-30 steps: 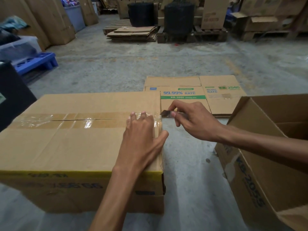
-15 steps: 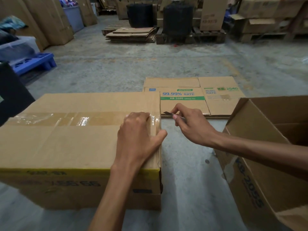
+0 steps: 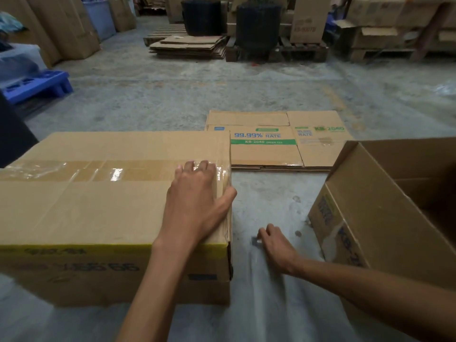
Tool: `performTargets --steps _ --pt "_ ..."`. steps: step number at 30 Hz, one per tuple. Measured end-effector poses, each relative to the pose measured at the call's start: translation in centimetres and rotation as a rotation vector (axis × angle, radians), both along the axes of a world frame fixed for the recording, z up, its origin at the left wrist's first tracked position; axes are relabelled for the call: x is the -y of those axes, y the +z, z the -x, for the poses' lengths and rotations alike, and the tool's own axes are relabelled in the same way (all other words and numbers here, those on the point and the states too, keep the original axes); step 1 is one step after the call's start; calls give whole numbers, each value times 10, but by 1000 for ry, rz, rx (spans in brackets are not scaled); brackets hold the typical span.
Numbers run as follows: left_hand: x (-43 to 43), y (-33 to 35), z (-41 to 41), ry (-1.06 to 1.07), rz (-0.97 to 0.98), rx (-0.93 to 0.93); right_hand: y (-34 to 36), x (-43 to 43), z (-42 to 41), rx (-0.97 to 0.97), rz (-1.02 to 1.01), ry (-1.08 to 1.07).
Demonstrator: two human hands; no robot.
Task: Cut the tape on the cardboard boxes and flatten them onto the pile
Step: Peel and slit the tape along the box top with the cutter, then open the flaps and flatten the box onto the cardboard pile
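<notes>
since a half second ago the right hand (image 3: 276, 245) has dropped from the box's top edge down to the concrete floor (image 3: 259, 201), between the two boxes, and the view has tipped slightly.

largest first: the floor runs grey and scuffed out to a wall of stacked cartons and pallets (image 3: 278, 51) far back, with two dark mesh bins (image 3: 256, 28) on them and a loose heap of flat cardboard (image 3: 190, 46) beside. a blue plastic pallet (image 3: 37, 86) sits far left.

the sealed cardboard box (image 3: 98, 206) fills the lower left, its top seam covered by a band of clear tape (image 3: 98, 170) that wraps over the right edge. the open box (image 3: 385, 201) stands tilted at the right, near the right forearm, its mouth facing up and left. the pile (image 3: 276, 141) of flattened printed boxes lies on the floor beyond the gap, partly hidden behind the sealed box's far corner.

the left hand (image 3: 197, 206) lies flat and spread on the sealed box's top right corner, fingertips on the tape, thumb hooked over the edge, grasping nothing. the right hand is curled low over the floor, fingertips pinching a small grey cutter (image 3: 256, 241), blurred; i cannot tell whether it touches the floor.
</notes>
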State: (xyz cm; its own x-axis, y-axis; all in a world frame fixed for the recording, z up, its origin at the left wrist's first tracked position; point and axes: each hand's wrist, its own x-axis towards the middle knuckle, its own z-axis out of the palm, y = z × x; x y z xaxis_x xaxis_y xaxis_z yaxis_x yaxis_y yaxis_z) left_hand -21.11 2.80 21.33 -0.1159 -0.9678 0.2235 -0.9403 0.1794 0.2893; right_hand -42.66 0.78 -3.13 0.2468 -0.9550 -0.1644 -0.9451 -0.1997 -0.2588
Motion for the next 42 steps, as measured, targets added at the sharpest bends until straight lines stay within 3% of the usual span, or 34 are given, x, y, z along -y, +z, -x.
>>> performTargets --steps 6,11,13,16,21,25,27,29,32,34,35,39,42 --pt "7 -5 -1 -27 -50 68 -21 -26 1 175 -39 -117" --pt "15 -14 4 -18 -63 82 -13 -17 6 -89 -37 35" --pt "15 -16 12 -1 -55 112 5 -14 1 -75 -77 21" --pt "18 -15 25 66 -58 80 48 -1 -15 202 -113 -151" --pt "23 -6 65 160 -117 -39 156 6 -36 965 -136 -596" --pt "36 18 59 64 -135 -242 228 4 -31 1165 -120 -656" --pt "40 30 19 42 -167 -408 247 2 -32 1136 -148 -609" --pt "33 31 -39 148 -179 -383 256 -3 -36 944 -140 -460" --pt "1 20 -142 686 -228 6 259 -9 -52 721 -139 -329" --pt "-30 14 -203 1057 -368 -46 258 -10 -61 708 -114 -366" --pt "-44 12 -226 1132 -428 -135 258 -9 -64 693 -88 -378" --pt "-69 -1 -251 980 -422 -508 265 -6 -74 626 2 -380" --pt "-66 0 -244 997 -256 -437 280 -2 -76 550 80 -369"
